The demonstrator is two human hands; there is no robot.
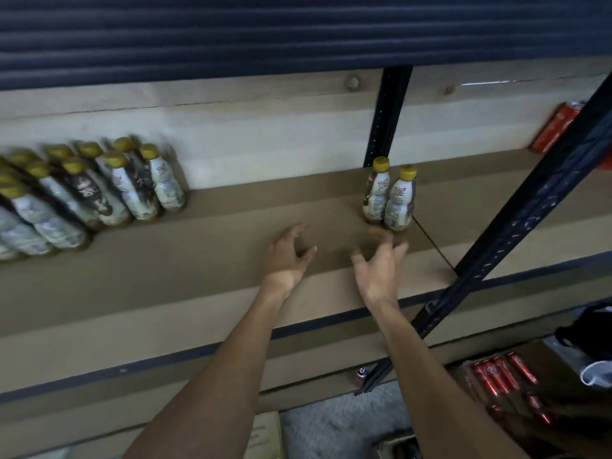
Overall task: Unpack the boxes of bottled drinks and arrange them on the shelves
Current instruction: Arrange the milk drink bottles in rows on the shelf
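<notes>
Two bottles [397, 203] stand upright and touching at the right end of the shelf [198, 276], just beyond the empty, loosely spread left hand [286, 258] and right hand [379, 273] — best fetch the following pair and set it snug beside them, bases flat.

I see the left bottles [82, 193] blurred and cut off at the left edge; the post [530, 210] hides part of the far can [553, 127].

Fixtures and stock around the work area.
Dark slatted shutter [231, 34] far above the right hand [377, 270]; diagonal black post [526, 210] to its right; red cans [496, 379] lying below-right.
</notes>
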